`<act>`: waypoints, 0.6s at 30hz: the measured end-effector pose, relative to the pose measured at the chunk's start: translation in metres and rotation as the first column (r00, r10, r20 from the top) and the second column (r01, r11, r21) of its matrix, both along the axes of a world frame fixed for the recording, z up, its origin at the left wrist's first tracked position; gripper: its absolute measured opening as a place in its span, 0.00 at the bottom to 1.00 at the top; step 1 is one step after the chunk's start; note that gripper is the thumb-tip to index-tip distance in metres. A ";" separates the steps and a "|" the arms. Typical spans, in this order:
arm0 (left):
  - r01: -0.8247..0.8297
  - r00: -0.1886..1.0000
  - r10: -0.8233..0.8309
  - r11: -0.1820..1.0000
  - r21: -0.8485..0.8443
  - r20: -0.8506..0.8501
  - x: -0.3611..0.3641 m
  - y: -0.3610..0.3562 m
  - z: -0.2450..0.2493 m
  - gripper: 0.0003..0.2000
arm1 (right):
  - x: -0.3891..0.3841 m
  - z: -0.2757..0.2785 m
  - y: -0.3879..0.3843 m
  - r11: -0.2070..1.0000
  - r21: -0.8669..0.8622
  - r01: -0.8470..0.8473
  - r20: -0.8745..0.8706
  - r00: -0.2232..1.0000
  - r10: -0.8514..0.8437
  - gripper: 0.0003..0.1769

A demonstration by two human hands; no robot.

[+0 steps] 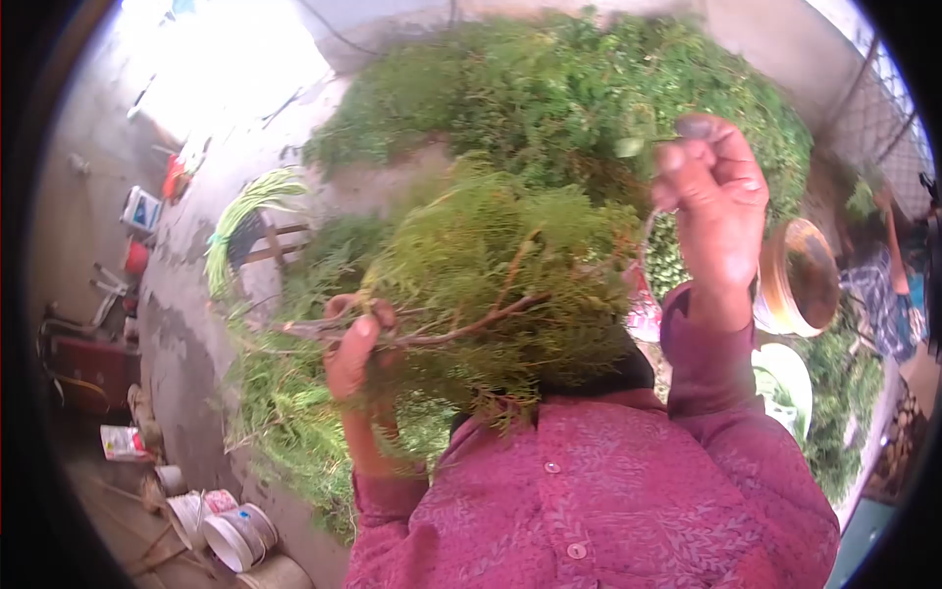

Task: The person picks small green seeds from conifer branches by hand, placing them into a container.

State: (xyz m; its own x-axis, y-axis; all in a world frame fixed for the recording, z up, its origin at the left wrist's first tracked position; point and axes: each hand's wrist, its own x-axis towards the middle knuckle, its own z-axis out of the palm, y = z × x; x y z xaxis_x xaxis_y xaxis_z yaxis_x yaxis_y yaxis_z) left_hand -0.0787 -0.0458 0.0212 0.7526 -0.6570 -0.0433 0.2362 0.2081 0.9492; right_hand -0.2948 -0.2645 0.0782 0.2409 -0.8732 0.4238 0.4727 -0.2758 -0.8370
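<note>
My left hand (358, 348) is closed around the woody stems of a leafy green branch (510, 265), which spreads to the right in front of my chest. Raised at the right, my right hand (711, 187) has its fingers curled together, with a small pale green leaf (630, 146) by the fingertips; whether they grip it is blurred. A large heap of green foliage (549, 88) lies behind both hands. More cut greenery (285, 412) is on the floor below my left hand.
A bundle of long green stems (235, 221) stands at the left. White buckets (240, 537) lie at the lower left. An orange-rimmed round container (797, 277) and a pale green tub (785, 388) are at the right, near another person's arm (895, 245).
</note>
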 end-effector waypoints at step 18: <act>0.054 0.980 -0.063 0.997 -0.057 -0.187 0.007 0.007 -0.001 0.18 | 0.111 -0.035 0.114 0.684 -0.643 -0.344 -0.446 0.894 0.031 0.23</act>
State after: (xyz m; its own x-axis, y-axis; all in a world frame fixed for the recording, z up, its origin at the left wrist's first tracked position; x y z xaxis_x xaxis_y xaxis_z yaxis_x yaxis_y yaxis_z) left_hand -0.0720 -0.0390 0.0198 0.6943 -0.7047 -0.1457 0.4232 0.2361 0.8748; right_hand -0.1836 -0.1507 0.0435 0.6371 -0.2809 0.7178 0.2790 -0.7841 -0.5545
